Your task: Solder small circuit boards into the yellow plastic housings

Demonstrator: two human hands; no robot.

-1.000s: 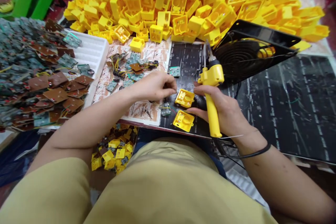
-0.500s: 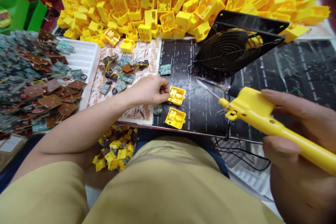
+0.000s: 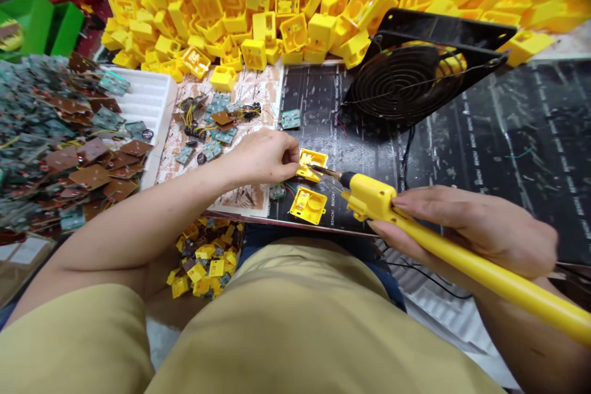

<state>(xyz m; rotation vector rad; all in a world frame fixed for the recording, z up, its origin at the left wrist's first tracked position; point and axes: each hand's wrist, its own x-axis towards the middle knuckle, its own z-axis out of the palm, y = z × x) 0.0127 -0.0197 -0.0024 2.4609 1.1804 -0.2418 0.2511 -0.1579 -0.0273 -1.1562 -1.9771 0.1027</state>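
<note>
Right hand (image 3: 480,231) wrapped around the yellow soldering iron (image 3: 373,196), tip angled left over the upper yellow plastic housing (image 3: 319,157). Left hand (image 3: 268,157) at that housing's left edge, thumb and forefinger pinched narrow — can't tell if anything's between them. Upper housing sits open side up on the black part of the tabletop (image 3: 443,154); lower yellow housing (image 3: 309,204) just beside it, nearer the person, also open side up. Small green circuit board (image 3: 277,192) just left of the lower one. Black fan (image 3: 401,83) behind, tilted — big pile of yellow housings (image 3: 253,12) beyond. White tray (image 3: 162,83) of boards at far left.
</note>
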